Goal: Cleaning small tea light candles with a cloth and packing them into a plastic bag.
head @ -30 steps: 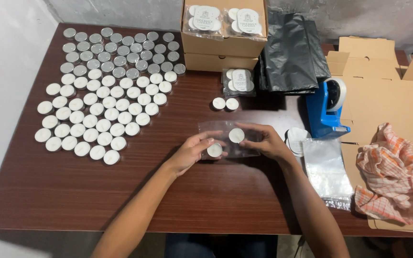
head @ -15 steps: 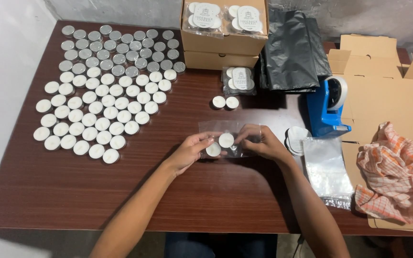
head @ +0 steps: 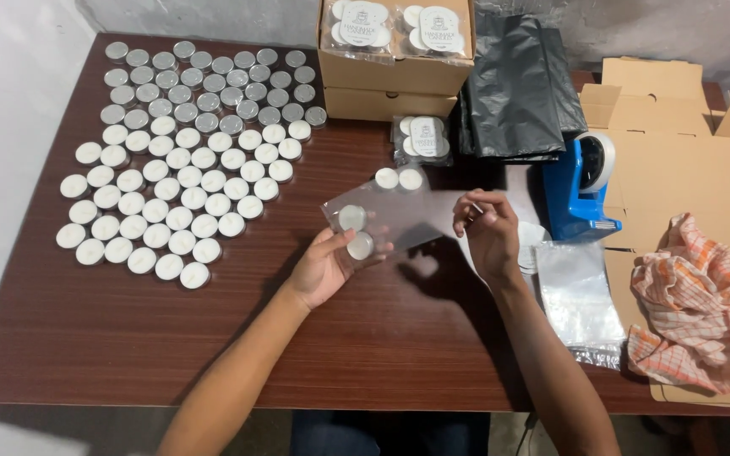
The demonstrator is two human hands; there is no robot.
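My left hand (head: 324, 266) holds a clear plastic bag (head: 382, 218) with two white tealight candles (head: 355, 232) inside it, lifted a little above the brown table (head: 128, 338). My right hand (head: 487, 232) hovers just right of the bag with fingers loosely curled, holding nothing I can see. Two loose tealights (head: 399, 178) lie on the table just beyond the bag. A large block of several tealights (head: 179, 160) in rows covers the table's left part.
An open cardboard box (head: 394, 72) with packed candle bags stands at the back, a filled bag (head: 421, 138) in front of it. Black plastic bags (head: 517, 84), a blue tape dispenser (head: 583, 186), a stack of clear bags (head: 578, 295), flat cardboard (head: 686, 160) and a checked cloth (head: 694, 312) lie right.
The bag with the two candles was resting low between both hands; now my left hand has raised it and my right hand has let go and moved away to the right.
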